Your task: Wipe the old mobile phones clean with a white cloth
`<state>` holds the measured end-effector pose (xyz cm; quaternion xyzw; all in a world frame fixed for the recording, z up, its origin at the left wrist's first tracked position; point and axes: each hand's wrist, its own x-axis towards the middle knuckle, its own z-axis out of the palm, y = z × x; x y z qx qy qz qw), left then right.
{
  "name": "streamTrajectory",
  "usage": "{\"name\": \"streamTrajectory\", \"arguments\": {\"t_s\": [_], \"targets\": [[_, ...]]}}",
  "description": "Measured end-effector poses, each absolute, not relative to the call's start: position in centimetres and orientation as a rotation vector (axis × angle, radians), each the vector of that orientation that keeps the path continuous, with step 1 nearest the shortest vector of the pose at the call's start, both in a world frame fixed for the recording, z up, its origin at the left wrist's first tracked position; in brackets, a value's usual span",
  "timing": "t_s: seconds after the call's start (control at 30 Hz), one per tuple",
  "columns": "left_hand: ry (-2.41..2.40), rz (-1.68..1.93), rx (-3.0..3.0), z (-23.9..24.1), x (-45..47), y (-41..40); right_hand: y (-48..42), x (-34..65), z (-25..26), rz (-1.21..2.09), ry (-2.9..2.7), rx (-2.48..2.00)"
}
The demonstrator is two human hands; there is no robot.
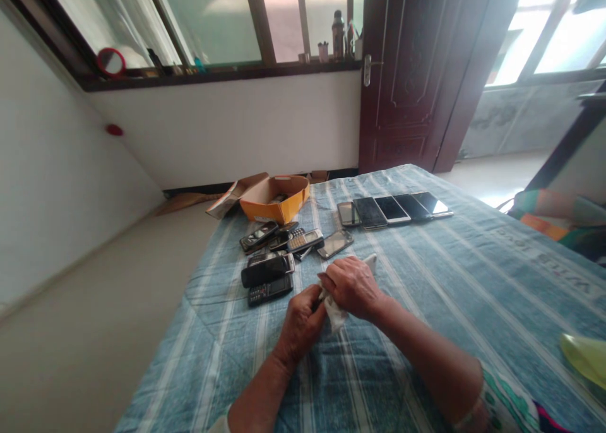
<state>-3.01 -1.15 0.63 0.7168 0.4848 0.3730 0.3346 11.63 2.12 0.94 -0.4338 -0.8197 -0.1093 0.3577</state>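
A white cloth (335, 316) is bunched nearer than the orange box (298, 204), the right hand (353, 286) closed over it. The left hand (303, 316) touches it; I cannot tell its grip. A pale edge (372, 262) juts beyond them. Heaped phones (267, 270) lie just before the box; a leftward elbow swing might scatter them.

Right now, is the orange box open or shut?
Open: the orange box has its lid folded out to the left in the picture, and its inside shows.
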Motion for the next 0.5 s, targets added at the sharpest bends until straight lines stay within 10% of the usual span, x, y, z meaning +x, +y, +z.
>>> {"name": "streamTrajectory", "arguments": {"t_s": [0.5], "targets": [[1.32,0.973,1.892,1.5,-2.8,-1.4,2.8,13.2,1.3,-0.314,-2.094,-1.221]]}}
